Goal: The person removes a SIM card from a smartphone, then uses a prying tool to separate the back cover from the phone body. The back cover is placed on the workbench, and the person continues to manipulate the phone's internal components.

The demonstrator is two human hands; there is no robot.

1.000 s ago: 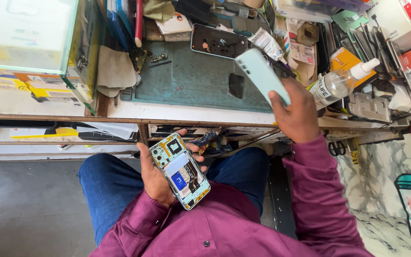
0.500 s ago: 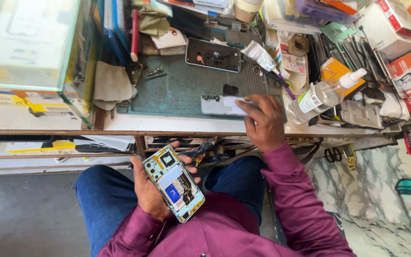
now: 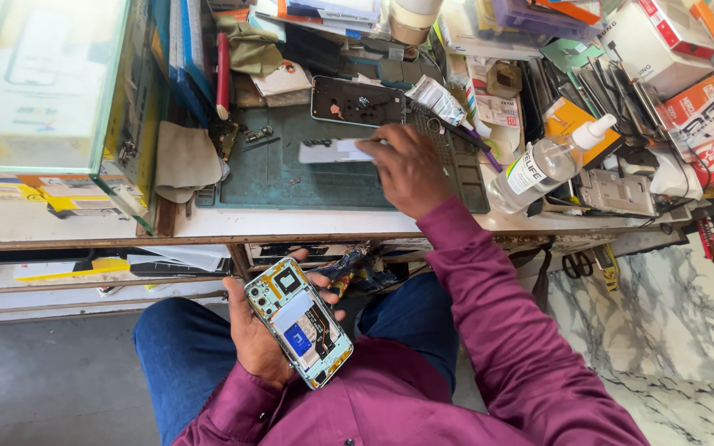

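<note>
My left hand [image 3: 256, 334] holds an opened phone [image 3: 298, 321] over my lap, its circuit boards and blue battery label facing up. My right hand [image 3: 407, 169] reaches onto the green work mat [image 3: 266, 177] on the bench. Its fingers rest on a pale blue phone back cover [image 3: 332, 150] lying flat on the mat. Just beyond the cover lies a dark phone frame [image 3: 357, 102] with its inside showing.
A glass display case [image 3: 51, 99] stands at the bench's left. A clear spray bottle [image 3: 549, 163] lies right of the mat, among boxes, tools and a tube [image 3: 442, 101]. A grey cloth [image 3: 185, 159] lies left of the mat. Scissors [image 3: 576, 264] hang below the bench edge.
My right hand brought the pale blue back cover down from mid-air and laid it flat on the mat. My left hand has kept holding the opened phone.
</note>
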